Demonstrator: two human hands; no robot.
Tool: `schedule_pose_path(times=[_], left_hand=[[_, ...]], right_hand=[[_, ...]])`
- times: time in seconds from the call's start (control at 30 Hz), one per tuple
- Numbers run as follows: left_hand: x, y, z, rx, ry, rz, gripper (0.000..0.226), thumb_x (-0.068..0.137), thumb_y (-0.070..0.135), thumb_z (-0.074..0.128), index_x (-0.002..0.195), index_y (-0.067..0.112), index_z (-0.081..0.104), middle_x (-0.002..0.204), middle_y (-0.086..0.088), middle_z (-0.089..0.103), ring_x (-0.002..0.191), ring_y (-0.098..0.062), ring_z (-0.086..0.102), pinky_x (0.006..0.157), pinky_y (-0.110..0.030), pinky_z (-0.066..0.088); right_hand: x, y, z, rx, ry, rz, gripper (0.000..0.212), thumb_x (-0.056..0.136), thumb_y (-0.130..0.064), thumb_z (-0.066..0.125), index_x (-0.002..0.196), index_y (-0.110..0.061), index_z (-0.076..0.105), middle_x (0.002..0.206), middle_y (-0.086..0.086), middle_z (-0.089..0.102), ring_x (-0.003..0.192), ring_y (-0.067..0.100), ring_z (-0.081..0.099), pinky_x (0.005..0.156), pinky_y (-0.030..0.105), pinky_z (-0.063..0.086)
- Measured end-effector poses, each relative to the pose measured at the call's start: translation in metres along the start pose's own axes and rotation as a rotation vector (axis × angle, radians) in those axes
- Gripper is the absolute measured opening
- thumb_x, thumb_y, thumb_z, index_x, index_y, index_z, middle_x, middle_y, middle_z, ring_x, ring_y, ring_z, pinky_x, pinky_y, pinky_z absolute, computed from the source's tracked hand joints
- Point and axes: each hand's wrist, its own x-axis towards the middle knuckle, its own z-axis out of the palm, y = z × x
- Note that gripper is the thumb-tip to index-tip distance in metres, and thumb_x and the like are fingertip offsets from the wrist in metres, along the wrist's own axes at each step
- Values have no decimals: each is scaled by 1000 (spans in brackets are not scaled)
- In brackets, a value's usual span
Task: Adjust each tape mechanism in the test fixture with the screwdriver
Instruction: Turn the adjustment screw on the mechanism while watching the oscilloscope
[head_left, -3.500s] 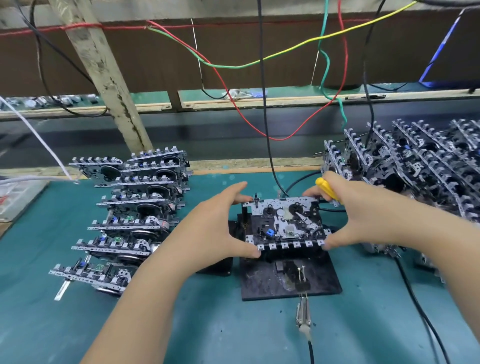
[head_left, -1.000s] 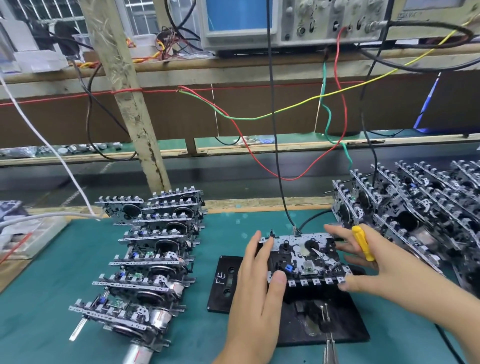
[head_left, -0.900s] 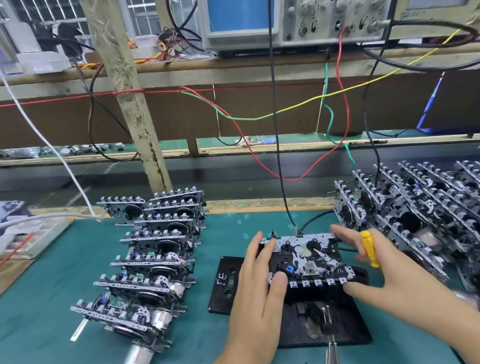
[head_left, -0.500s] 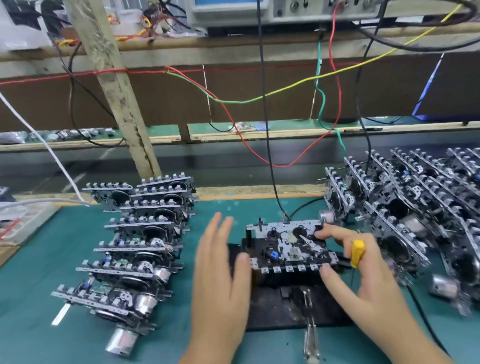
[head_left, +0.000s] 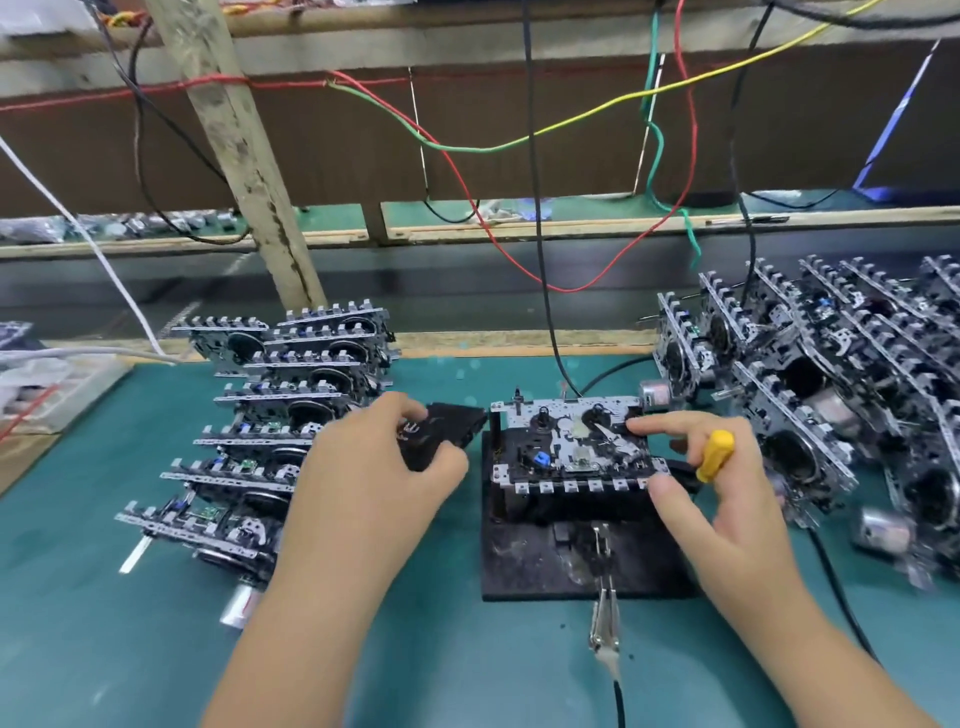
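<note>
A metal tape mechanism (head_left: 569, 449) sits on the black test fixture (head_left: 530, 564) in the middle of the green bench. My right hand (head_left: 711, 499) grips a yellow-handled screwdriver (head_left: 715, 455) in its curled fingers, while its index finger and thumb touch the mechanism's right side. Just left of the fixture, my left hand (head_left: 374, 467) holds a black cassette (head_left: 444, 431) above the mat. The screwdriver's tip is hidden behind my hand.
A stack of tape mechanisms (head_left: 275, 415) lies at the left and a larger pile (head_left: 831, 395) at the right. A metal clip on a cable (head_left: 604, 618) lies at the fixture's front. Coloured wires (head_left: 540, 260) hang down from the shelf behind.
My left hand left the mechanism, moved left and picked up the black cassette. The right hand stayed on the mechanism's right side with the screwdriver. The camera tilted down.
</note>
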Motion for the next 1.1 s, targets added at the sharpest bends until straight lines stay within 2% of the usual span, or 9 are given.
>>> schedule_pose_path(times=[0.07,0.17,0.3,0.37,0.53,0.67,0.9,1.03,1.1], left_hand=[[4,17,-10,-127,74,144,20,75,47,58,93,38,62,85,21,65,85,-1,59,70,-9,40],[17,40,-4,-210,-93,409,22,80,37,61,99,31,68,105,19,70,100,-3,61,92,-16,42],[32,45,17,-124,-358,623,18,90,10,69,108,10,72,119,-5,69,115,-10,51,104,-11,28],[35,40,23,-75,-393,643,22,96,13,64,116,15,70,136,-1,63,132,-7,42,111,-11,20],[34,35,30,-16,-472,562,29,103,30,51,130,34,61,158,21,36,148,4,23,117,-21,23],[34,35,22,32,-511,608,51,80,48,69,128,34,58,158,20,35,133,2,40,101,-16,31],[45,42,13,54,-524,653,56,75,28,79,124,29,53,132,11,48,110,-12,52,95,-32,43],[31,29,21,76,-463,672,42,83,31,71,121,33,54,163,8,22,131,-22,48,101,-31,41],[18,18,30,93,-368,673,50,81,38,71,128,34,54,170,2,2,154,-27,16,119,-40,27]], right_hand=[[0,1,1,12,5,5,17,85,-34,53,95,-44,43,118,-16,65,111,14,57,91,16,37],[0,1,1,41,9,-25,16,86,-30,52,97,-37,42,122,-15,62,121,16,55,98,17,36],[2,-5,5,52,-12,-106,27,88,-26,52,115,-24,48,129,14,57,139,28,44,113,38,34],[3,-11,8,29,-34,-141,28,90,-26,52,118,-26,46,132,13,57,146,24,38,117,33,30],[6,-14,10,54,-47,-49,33,97,-32,46,123,-19,62,116,-32,57,131,5,54,104,16,37],[17,-12,10,121,10,33,32,101,-36,41,110,-20,67,114,-11,70,122,11,62,102,19,40],[11,-3,18,256,72,29,28,105,-33,40,109,-28,67,115,-9,70,128,18,59,109,30,40],[7,2,22,296,79,-29,26,104,-29,40,115,-32,64,120,0,69,132,21,57,110,29,38],[6,3,22,309,69,-55,27,103,-26,40,114,-38,62,121,6,70,133,24,56,111,31,37]])
